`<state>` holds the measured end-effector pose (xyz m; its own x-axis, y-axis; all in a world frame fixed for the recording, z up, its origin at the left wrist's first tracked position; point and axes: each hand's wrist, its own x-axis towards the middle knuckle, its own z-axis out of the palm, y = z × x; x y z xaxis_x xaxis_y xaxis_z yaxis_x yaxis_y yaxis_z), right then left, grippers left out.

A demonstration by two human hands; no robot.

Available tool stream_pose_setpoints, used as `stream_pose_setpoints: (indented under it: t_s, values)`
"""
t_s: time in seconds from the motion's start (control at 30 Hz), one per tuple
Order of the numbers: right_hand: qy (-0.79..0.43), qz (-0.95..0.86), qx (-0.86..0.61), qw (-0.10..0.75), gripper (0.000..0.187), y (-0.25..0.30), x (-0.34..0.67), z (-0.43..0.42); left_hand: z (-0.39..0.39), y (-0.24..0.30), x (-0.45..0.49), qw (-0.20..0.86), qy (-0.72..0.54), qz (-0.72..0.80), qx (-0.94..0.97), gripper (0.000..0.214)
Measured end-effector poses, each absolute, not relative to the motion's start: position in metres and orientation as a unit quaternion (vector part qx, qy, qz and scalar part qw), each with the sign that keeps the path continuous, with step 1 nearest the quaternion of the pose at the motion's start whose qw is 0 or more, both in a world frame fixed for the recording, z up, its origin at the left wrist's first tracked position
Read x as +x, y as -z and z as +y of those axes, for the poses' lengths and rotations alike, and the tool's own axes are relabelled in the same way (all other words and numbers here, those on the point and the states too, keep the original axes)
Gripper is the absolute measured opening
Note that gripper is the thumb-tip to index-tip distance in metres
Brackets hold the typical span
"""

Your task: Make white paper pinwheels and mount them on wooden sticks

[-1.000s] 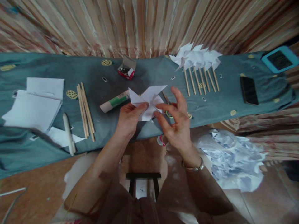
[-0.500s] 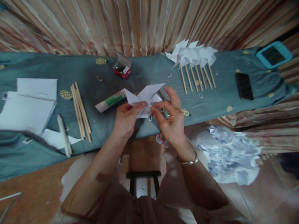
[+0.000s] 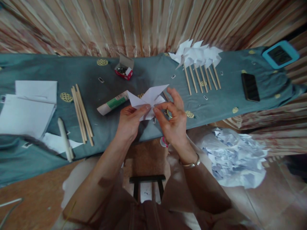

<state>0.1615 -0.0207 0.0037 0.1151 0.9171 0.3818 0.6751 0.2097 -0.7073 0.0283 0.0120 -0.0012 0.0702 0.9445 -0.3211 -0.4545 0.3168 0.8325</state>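
A white paper pinwheel [image 3: 153, 95] is held above the table's front edge, its pointed blades spread outward. My left hand [image 3: 129, 123] pinches it from the left, the thumb pressed near the centre. On the other side, my right hand [image 3: 174, 119] is closed with thumb and index finger pinching the paper close to the middle; its other fingers are raised. Just behind the paper lies a white and green tube [image 3: 112, 103]. Part of a pair of scissors [image 3: 168, 113] shows behind my right hand.
Finished pinwheels on sticks [image 3: 200, 59] lie at the back right. A small red box [image 3: 124, 68] holds metal pieces. Wooden sticks [image 3: 82, 113], a white pen-like tool [image 3: 64, 137] and paper sheets [image 3: 28, 111] lie left. A phone [image 3: 250, 87] and blue-framed device [image 3: 280, 55] sit right; a bag of paper scraps [image 3: 236, 159] stands below.
My right hand has shifted slightly left, its thumb and index finger drawn closer to the pinwheel's centre. My left hand keeps its hold. The whole view has shifted a little.
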Motion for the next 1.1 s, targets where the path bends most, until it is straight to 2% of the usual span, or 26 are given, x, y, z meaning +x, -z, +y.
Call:
stream_pose_setpoints:
  t_s: [0.53, 0.8, 1.1]
  values:
    - [-0.165, -0.644, -0.610, 0.431, 0.010, -0.0035, 0.1620, -0.0203, 0.0117, 0.0039, 0.0295, 0.668, -0.519, 0.450, 0.285, 0.017]
    - [-0.115, -0.657, -0.613, 0.423, 0.009, -0.0035, 0.1615, -0.0210, 0.0119, 0.0036, 0.0297, 0.673, -0.520, 0.442, 0.286, 0.018]
    - [-0.146, -0.643, -0.619, 0.427, 0.008, -0.0066, 0.1603, -0.0206, 0.0107, 0.0030, 0.0301, 0.667, -0.525, 0.440, 0.293, 0.015]
